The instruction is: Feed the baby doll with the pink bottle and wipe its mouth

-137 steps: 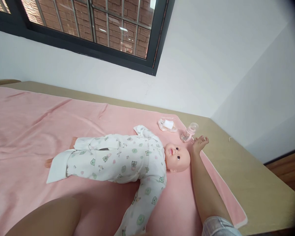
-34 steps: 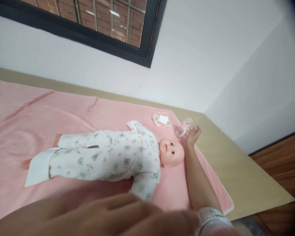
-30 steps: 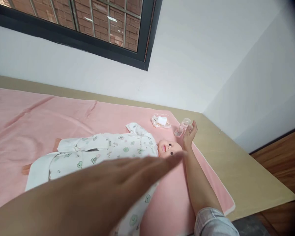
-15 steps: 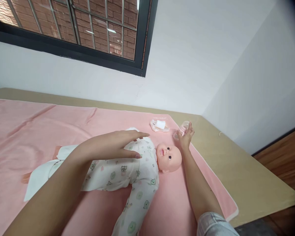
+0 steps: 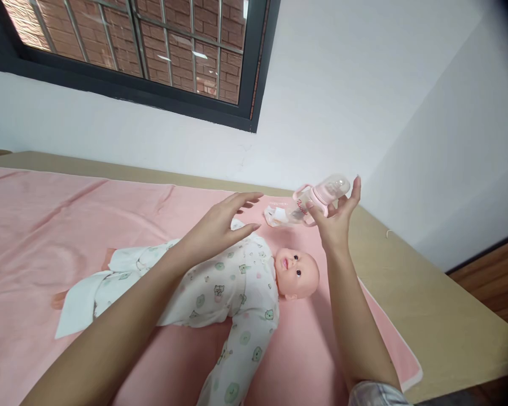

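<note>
A baby doll in white printed clothes lies on its back on the pink blanket, its bald head toward the right. In my right hand is a clear baby bottle with pink handles, a pink collar and a domed cap. It is tilted above the blanket, cap end up and to the right. My left hand hovers over the doll's upper body with the fingers apart, holding nothing, a short way left of the bottle's base.
A small crumpled clear packet with a white piece lies on the blanket behind the doll, partly behind the bottle. The blanket covers part of a wooden tabletop. White walls and a barred window stand beyond.
My right hand has raised the bottle off the blanket, tilting its cap end upward. My left hand has shifted up and away from the doll's chest toward the bottle. The doll stays in place.
</note>
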Available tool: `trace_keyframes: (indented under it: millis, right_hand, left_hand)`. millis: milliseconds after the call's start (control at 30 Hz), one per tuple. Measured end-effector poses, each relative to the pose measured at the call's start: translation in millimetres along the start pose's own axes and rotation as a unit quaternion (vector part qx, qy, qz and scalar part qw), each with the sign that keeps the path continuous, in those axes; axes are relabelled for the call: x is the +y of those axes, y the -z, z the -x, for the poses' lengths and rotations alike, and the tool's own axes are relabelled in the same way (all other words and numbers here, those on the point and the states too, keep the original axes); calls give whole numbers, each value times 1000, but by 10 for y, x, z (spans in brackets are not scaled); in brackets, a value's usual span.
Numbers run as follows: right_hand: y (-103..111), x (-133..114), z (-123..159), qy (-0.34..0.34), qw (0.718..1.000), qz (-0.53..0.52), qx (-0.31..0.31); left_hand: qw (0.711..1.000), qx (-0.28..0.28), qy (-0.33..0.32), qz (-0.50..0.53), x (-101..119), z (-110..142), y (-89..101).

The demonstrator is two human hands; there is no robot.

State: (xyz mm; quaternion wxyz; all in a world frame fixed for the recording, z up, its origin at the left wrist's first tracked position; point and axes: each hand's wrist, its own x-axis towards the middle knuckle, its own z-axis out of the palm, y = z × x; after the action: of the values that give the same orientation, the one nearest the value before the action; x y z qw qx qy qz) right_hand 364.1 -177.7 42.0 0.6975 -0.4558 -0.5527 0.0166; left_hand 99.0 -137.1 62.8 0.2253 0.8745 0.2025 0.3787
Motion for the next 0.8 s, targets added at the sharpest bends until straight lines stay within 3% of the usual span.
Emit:
trace_keyframes:
  millis: [167, 300, 533, 800]
  right_hand:
    - [-305, -481, 262, -8, 993, -69, -94]
    - [-500, -656, 464, -33, 986, -93, -133]
    - [-657, -676, 640, -35, 986, -88, -136]
    - [-653, -627, 640, -14, 992, -84, -93]
  left_hand:
    - [997, 4, -59, -41, 52, 7, -45]
    - [996, -18, -63, -63, 90, -2, -38]
    - [994, -14, -54, -91, 103, -25, -60]
    - [987, 20, -67, -143, 20, -34, -51]
